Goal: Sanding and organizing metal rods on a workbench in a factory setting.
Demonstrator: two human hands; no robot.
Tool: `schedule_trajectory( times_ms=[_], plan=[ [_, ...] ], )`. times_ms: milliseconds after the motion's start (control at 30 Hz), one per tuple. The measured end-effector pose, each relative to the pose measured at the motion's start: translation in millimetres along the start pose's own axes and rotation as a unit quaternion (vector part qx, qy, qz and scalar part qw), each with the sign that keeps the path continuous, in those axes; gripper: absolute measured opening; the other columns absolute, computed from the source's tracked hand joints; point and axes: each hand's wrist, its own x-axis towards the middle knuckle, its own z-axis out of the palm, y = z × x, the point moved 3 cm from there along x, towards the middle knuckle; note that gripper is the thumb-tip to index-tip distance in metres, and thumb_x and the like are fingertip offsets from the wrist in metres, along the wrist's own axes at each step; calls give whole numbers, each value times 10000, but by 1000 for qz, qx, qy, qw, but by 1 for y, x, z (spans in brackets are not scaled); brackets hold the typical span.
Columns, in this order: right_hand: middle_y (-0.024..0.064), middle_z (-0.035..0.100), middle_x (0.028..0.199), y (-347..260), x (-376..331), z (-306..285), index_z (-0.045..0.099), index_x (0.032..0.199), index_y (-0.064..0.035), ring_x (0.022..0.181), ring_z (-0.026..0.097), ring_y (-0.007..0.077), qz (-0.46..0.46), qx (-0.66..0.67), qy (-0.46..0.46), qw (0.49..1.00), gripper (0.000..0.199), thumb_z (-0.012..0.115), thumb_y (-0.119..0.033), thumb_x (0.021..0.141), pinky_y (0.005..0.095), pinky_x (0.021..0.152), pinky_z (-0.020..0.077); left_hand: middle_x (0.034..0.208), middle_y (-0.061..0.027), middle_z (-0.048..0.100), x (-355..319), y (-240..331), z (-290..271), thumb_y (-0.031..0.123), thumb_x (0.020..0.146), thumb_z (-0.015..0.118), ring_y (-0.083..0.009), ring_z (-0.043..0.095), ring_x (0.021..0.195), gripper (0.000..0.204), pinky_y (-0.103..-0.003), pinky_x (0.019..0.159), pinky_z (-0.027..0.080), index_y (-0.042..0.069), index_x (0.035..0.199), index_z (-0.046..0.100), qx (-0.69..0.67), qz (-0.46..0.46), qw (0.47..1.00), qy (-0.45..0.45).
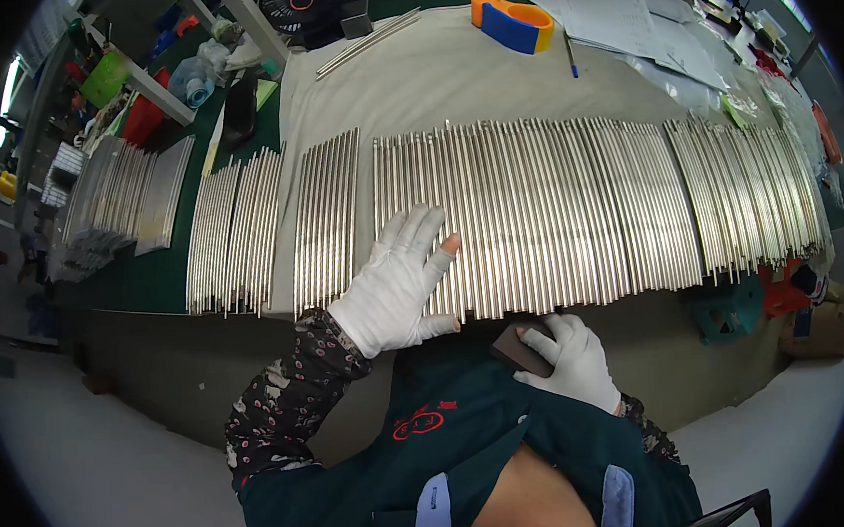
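A wide row of thin shiny metal rods [535,218] lies side by side on the table in front of me. My left hand [389,280], in a white glove with bare fingertips, rests with fingers spread on the left part of this row. Just below the near rod ends, my right hand [568,356], also gloved, grips a dark brown block [521,350] that looks like a sanding block. Whether the block touches the rod ends I cannot tell. To the left lies a smaller group of rods [327,216], and to the right another group [746,195].
More rods [236,231] lie at the left, beside plastic-bagged rods [128,199]. Farther back are a dark phone-like object [240,110], a fan [302,2], a few loose rods [367,43], an orange-and-blue tape dispenser [514,23], a pen [572,59] and papers [620,19].
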Motion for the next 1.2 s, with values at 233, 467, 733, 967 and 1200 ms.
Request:
schedule_trajectory(
  times_ms=[233, 467, 733, 967, 1200],
  plan=[
    [120, 534, 1137, 2, -1, -4, 630, 1129, -146, 1026, 524, 297, 15, 11, -1, 1000, 572, 793, -341, 616, 408, 824, 470, 1411, -259, 315, 23, 43, 3, 336, 696, 731, -433, 331, 1302, 969, -536, 1086, 253, 50, 1452, 198, -80, 76, 994, -21],
    [122, 558, 1097, 3, -4, 1, 641, 1131, -151, 996, 546, 297, -6, 2, -3, 1000, 558, 779, -374, 639, 410, 796, 483, 1444, -224, 304, 28, 45, -11, 269, 726, 710, -390, 325, 1332, 861, -533, 1095, 256, 39, 1427, 266, -86, 92, 992, -28],
    [135, 535, 1156, 1, -7, -5, 625, 1135, -133, 1040, 532, 306, 9, 21, 12, 1000, 570, 795, -325, 627, 412, 824, 474, 1445, -224, 360, 107, -84, -28, 311, 954, 507, -361, 375, 1325, 576, -375, 1103, 308, 33, 1419, 312, -53, -8, 999, 6],
    [133, 500, 1240, 8, -13, -1, 603, 1148, -135, 1087, 513, 312, 38, 50, 12, 998, 594, 812, -280, 611, 426, 863, 469, 1376, -209, 453, 117, -109, 1, 423, 955, 473, -369, 426, 1273, 579, -380, 1067, 351, 57, 1395, 384, -33, -2, 998, 50],
    [132, 495, 1252, 2, -12, -1, 606, 1143, -137, 1088, 512, 316, 14, 24, 8, 1000, 587, 811, -283, 612, 429, 865, 469, 1297, -183, 499, 122, -101, 4, 373, 925, 531, -368, 494, 1170, 501, -392, 984, 425, 60, 1311, 466, -18, 22, 997, 74]
  ],
)
